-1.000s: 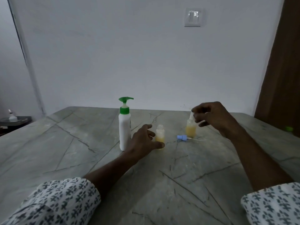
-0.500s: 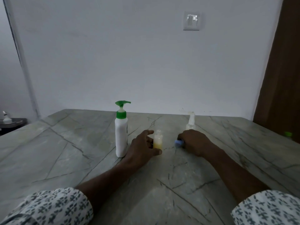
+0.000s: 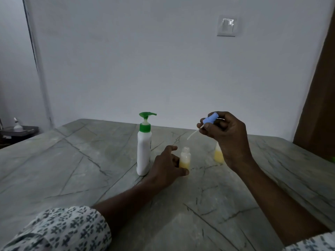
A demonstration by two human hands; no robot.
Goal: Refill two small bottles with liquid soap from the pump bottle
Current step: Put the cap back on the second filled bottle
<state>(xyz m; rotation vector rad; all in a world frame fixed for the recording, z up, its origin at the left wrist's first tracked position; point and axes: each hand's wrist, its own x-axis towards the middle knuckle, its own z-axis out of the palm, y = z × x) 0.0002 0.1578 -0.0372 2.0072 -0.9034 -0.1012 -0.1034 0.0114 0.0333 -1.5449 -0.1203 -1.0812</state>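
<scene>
Fingers of your right hand (image 3: 228, 138) are pinching the blue spray cap (image 3: 210, 119), its dip tube (image 3: 193, 134) dangling down-left above the open small bottle (image 3: 185, 157). Your left hand (image 3: 165, 166) is curled round that bottle's base, holding it upright on the table (image 3: 72, 178). Looks like capping time, so I'd feed the tube tip into the neck first, then lower straight and twist. Pump bottle (image 3: 144, 149) stands just left of your left hand, second small bottle (image 3: 218, 155) sits half hidden behind your right wrist, so don't swing wide. Most open room is on the near side; the far edge is well behind everything.
</scene>
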